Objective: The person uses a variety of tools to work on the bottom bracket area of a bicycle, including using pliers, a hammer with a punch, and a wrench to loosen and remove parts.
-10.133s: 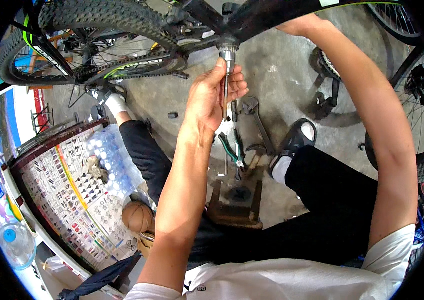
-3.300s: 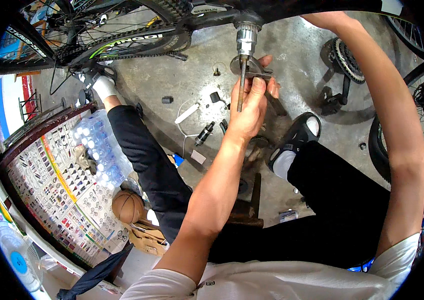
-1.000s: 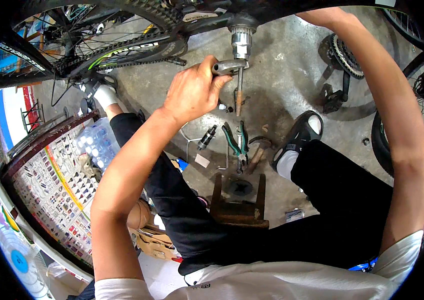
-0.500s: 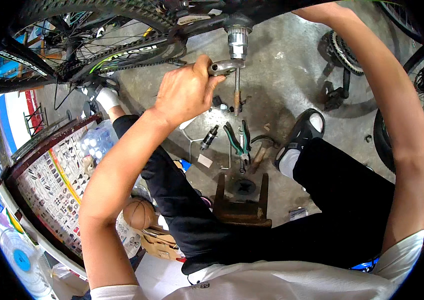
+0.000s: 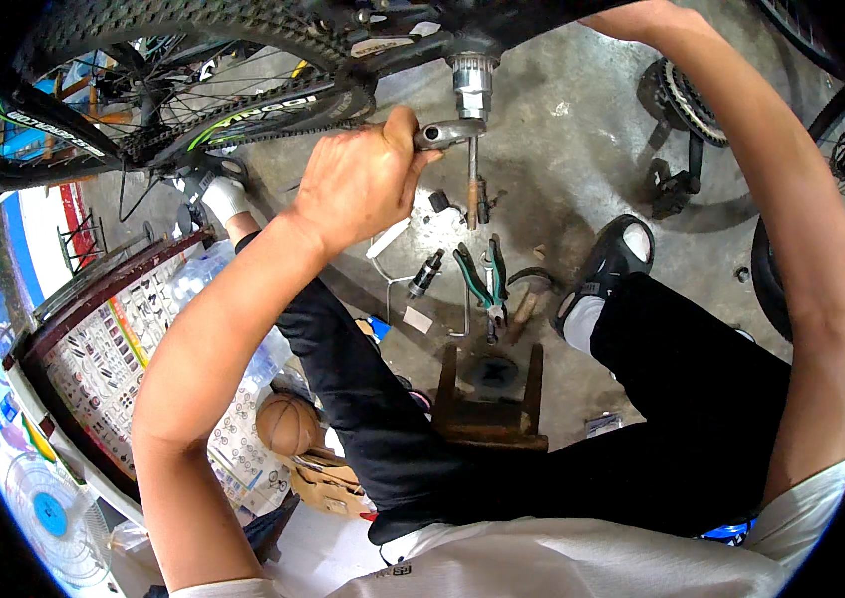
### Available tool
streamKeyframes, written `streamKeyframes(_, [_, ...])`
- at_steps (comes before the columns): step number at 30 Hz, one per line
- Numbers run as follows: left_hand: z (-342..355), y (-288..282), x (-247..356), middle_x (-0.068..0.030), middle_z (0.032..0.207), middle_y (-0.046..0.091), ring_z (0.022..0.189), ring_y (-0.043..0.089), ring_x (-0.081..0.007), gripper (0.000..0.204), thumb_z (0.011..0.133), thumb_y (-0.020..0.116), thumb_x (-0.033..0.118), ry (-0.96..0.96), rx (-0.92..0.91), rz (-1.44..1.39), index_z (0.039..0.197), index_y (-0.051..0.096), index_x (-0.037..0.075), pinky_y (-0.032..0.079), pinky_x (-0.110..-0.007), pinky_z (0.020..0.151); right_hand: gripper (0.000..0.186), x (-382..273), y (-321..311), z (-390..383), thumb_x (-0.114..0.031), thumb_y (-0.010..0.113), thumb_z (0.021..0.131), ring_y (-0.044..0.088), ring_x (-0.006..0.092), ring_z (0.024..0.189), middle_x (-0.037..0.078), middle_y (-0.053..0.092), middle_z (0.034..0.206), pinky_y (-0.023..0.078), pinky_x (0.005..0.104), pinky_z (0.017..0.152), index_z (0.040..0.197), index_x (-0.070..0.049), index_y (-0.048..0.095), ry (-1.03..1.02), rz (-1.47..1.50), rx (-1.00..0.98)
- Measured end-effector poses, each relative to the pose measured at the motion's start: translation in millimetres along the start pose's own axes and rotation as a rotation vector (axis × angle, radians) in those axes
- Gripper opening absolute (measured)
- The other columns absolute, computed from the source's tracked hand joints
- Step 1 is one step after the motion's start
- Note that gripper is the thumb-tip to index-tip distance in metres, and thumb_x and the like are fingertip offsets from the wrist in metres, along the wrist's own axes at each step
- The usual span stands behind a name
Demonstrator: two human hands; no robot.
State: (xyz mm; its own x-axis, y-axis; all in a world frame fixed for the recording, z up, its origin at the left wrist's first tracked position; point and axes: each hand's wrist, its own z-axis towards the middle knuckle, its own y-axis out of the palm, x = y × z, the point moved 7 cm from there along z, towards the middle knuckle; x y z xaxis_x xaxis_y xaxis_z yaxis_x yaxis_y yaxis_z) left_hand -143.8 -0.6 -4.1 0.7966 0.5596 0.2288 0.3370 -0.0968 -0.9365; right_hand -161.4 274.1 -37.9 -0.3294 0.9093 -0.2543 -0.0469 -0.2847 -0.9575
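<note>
My left hand (image 5: 353, 179) is closed round the handle of a steel wrench (image 5: 449, 133). The wrench's head meets a silver splined socket tool (image 5: 472, 85), which is fitted at the bottom bracket of a black bicycle frame (image 5: 532, 22). A thin metal rod with a brown end (image 5: 472, 184) shows just below the wrench head. At the top edge, beside the frame, is my right hand (image 5: 632, 20); its fingers are cut off or hidden, so I cannot see what they grip.
On the concrete floor lie green-handled pliers (image 5: 482, 284), a hammer (image 5: 529, 299), a black cylindrical part (image 5: 425, 274) and a crankset (image 5: 690, 110). A small wooden stool (image 5: 490, 434) stands between my legs. At left are a basketball (image 5: 287, 424) and a picture-covered table (image 5: 94, 384).
My left hand and elbow have shifted slightly left, with the wrench still gripped at the socket tool. My right hand stays at the frame. The view has moved a little.
</note>
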Motion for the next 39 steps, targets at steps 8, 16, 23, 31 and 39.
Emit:
streamKeyframes(8, [1,-6,4,-0.0253,0.073,0.066,0.073,0.067,-0.0474,0.036,0.097,0.069,0.026,0.001,-0.012,0.036,0.108,0.055,-0.005,0.053,-0.054,0.065,0.036,2,2,-8,-0.028,0.064,0.097,0.065,0.0328,0.113,0.017,0.072,0.122,0.05,0.0442,0.099,0.121,-0.004,0.072,-0.018,-0.006,0.006])
streamKeyframes(16, [1,-6,4,-0.0243,0.073,0.067,0.072,0.068,-0.0463,0.034,0.097,0.069,0.026,-0.031,-0.065,0.062,0.107,0.054,-0.004,0.054,-0.053,0.063,0.035,1,6,-8,-0.028,0.064,0.096,0.066,0.0328,0.112,0.017,0.072,0.121,0.05,0.0442,0.098,0.121,-0.003,0.072,-0.047,-0.013,0.012])
streamKeyframes(23, [1,-8,5,-0.0248,0.074,0.068,0.073,0.069,-0.045,0.034,0.096,0.069,0.025,-0.011,-0.052,0.073,0.107,0.054,-0.003,0.054,-0.052,0.063,0.035,1,8,-7,-0.028,0.064,0.096,0.066,0.0328,0.111,0.017,0.072,0.12,0.051,0.0441,0.098,0.12,-0.003,0.072,-0.076,-0.022,0.02])
streamKeyframes(31, [0,-8,4,-0.0239,0.073,0.067,0.072,0.068,-0.0462,0.034,0.096,0.071,0.025,0.019,0.017,0.068,0.108,0.054,-0.003,0.054,-0.053,0.063,0.035,-1,14,-7,-0.028,0.064,0.096,0.066,0.0328,0.11,0.018,0.073,0.119,0.051,0.0441,0.097,0.12,-0.003,0.072,-0.107,-0.024,0.033])
streamKeyframes(39, [7,-3,1,-0.0255,0.077,0.067,0.075,0.067,-0.0468,0.032,0.097,0.07,0.023,0.05,0.083,-0.018,0.11,0.054,-0.002,0.052,-0.054,0.064,0.035,9,4,-10,-0.028,0.064,0.096,0.067,0.0328,0.109,0.018,0.073,0.118,0.052,0.0441,0.096,0.12,-0.003,0.072,-0.12,-0.049,0.085])
